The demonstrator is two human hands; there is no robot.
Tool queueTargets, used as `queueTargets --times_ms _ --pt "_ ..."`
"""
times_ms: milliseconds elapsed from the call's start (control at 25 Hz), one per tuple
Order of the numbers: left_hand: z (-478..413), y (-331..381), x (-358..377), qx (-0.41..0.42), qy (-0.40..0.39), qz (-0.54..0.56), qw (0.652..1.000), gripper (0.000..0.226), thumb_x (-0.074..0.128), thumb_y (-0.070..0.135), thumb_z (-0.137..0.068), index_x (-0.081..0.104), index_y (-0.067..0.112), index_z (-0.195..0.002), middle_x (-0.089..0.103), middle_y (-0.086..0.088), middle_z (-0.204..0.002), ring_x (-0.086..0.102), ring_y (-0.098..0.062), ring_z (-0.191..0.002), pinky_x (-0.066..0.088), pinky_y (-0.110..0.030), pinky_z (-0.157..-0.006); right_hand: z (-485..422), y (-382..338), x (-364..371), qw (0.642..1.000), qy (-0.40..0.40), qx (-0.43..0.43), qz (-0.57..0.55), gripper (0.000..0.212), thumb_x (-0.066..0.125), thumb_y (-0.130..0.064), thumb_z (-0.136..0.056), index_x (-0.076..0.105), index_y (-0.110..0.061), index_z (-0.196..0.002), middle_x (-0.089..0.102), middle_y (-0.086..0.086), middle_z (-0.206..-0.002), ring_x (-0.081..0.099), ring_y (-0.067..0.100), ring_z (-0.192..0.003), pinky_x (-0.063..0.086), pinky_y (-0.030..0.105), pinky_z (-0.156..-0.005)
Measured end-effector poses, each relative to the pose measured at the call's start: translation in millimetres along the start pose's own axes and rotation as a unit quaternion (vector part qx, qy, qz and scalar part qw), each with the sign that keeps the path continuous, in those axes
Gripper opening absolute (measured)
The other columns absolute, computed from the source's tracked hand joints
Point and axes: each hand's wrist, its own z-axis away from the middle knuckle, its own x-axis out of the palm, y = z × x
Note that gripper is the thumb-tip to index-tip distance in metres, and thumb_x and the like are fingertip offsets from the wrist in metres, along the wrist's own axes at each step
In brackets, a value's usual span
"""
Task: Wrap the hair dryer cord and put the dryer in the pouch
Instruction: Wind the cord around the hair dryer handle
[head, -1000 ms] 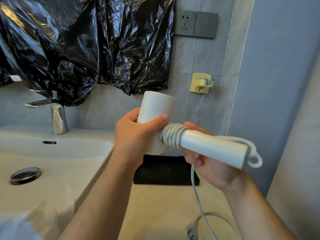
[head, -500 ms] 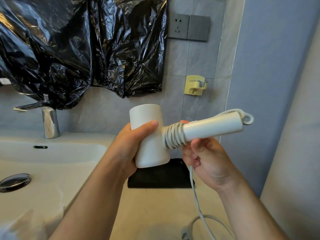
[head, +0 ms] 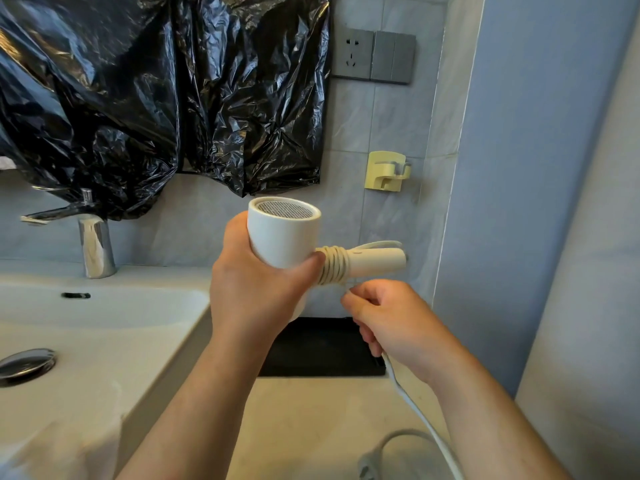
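Observation:
My left hand (head: 256, 289) grips the barrel of the white hair dryer (head: 284, 237), which I hold in front of the wall with its mesh end up and its handle pointing right. Several turns of the white cord (head: 334, 268) sit tight around the handle where it meets the barrel. My right hand (head: 391, 323) is closed on the cord just below the handle. From there the loose cord (head: 415, 410) runs down to the counter, where the plug end lies blurred at the bottom. The black pouch (head: 322, 348) lies flat on the counter against the wall, under both hands.
A white basin (head: 104, 327) with a chrome tap (head: 93, 244) fills the left. Black plastic sheeting (head: 156, 98) hangs over the wall above. A grey socket and switch plate (head: 374, 57) and a yellow wall holder (head: 386, 171) are at the right, beside a blue-grey wall.
The dryer has tilted so its mesh end faces up and the handle lies level. My right hand has left the handle and dropped below it, still holding the cord.

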Motion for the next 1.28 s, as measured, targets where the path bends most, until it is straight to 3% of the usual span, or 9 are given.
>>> queueTargets --times_ms 200,320,480,640,880,960,1080,1200,1280 --pt "-3 -4 -6 0.029 -0.023 -0.030 0.999 0.066 0.080 0.045 -0.055 0.051 0.037 -0.114 0.062 0.020 -0.093 0.062 -0.007 -0.085 0.055 -0.036 -0.072 6 -7 -4 0.986 -0.007 -0.029 0.165 0.020 0.048 -0.030 -0.097 0.057 -0.023 -0.081 0.055 -0.004 -0.068 0.054 0.012 -0.057 0.041 0.024 -0.052" --pt "-9 -3 -11 0.031 -0.063 -0.052 0.996 0.066 0.080 0.046 -0.053 0.052 0.038 -0.112 0.062 0.019 -0.091 0.062 -0.005 -0.083 0.053 -0.033 -0.069 6 -9 -8 0.931 0.073 -0.137 0.329 0.017 0.050 -0.025 -0.097 0.065 -0.021 -0.089 0.053 -0.007 -0.088 0.051 0.016 -0.082 0.042 0.031 -0.066" --pt "-17 -2 -23 0.021 -0.145 -0.066 0.987 0.062 0.079 0.046 -0.051 0.054 0.040 -0.107 0.064 0.014 -0.090 0.063 -0.005 -0.082 0.051 -0.029 -0.064 5 -7 -16 0.922 0.093 -0.229 0.296 0.011 0.061 -0.020 -0.090 0.072 -0.023 -0.088 0.056 -0.004 -0.085 0.054 0.018 -0.079 0.047 0.039 -0.070" --pt "-21 -3 -30 0.038 -0.198 -0.055 0.978 0.067 0.078 0.051 -0.046 0.057 0.039 -0.108 0.066 0.013 -0.092 0.065 -0.007 -0.084 0.053 -0.029 -0.067 6 -1 -13 0.915 0.098 -0.272 0.281 0.005 0.067 -0.022 -0.087 0.071 -0.024 -0.086 0.053 -0.008 -0.083 0.056 0.019 -0.073 0.049 0.042 -0.064" --pt "-28 -12 -43 0.014 -0.261 0.039 0.964 0.065 0.082 0.048 -0.044 0.064 0.029 -0.103 0.070 0.009 -0.088 0.065 -0.003 -0.075 0.050 -0.017 -0.060 9 -13 -17 0.887 0.068 -0.316 0.329 0.012 0.063 -0.037 -0.082 0.073 -0.030 -0.078 0.063 -0.013 -0.073 0.056 0.009 -0.072 0.040 0.029 -0.071" --pt "-29 -14 -47 -0.002 -0.279 0.065 0.958 0.063 0.081 0.046 -0.043 0.065 0.027 -0.101 0.070 0.009 -0.085 0.065 -0.002 -0.073 0.051 -0.018 -0.059 13 -17 -16 0.925 0.063 -0.269 0.259 0.006 0.075 -0.031 -0.078 0.071 -0.030 -0.073 0.066 -0.011 -0.071 0.060 0.005 -0.071 0.044 0.024 -0.069" --pt "-27 -12 -50 -0.016 -0.337 0.114 0.935 0.062 0.081 0.041 -0.045 0.065 0.020 -0.101 0.070 0.003 -0.084 0.067 -0.010 -0.076 0.053 -0.025 -0.062 20 -24 -20 0.984 0.001 -0.168 0.052 0.024 0.092 -0.022 -0.053 0.071 -0.024 -0.065 0.065 -0.005 -0.059 0.056 0.002 -0.054 0.047 0.024 -0.059" --pt "-26 -9 -42 -0.028 -0.391 0.192 0.900 0.065 0.079 0.033 -0.047 0.063 0.012 -0.106 0.070 -0.002 -0.087 0.067 -0.017 -0.080 0.054 -0.031 -0.065 22 -23 -31 0.969 -0.115 -0.163 -0.147 0.034 0.094 -0.031 -0.034 0.072 -0.018 -0.056 0.064 -0.002 -0.054 0.056 0.005 -0.049 0.047 0.018 -0.051" --pt "-23 -7 -37 -0.036 -0.408 0.249 0.878 0.072 0.085 0.031 -0.046 0.061 0.008 -0.111 0.070 -0.006 -0.091 0.068 -0.022 -0.082 0.055 -0.033 -0.065 21 -22 -32 0.940 -0.164 -0.193 -0.230 0.035 0.092 -0.044 -0.040 0.073 -0.022 -0.059 0.065 -0.003 -0.058 0.057 0.004 -0.050 0.046 0.015 -0.051"
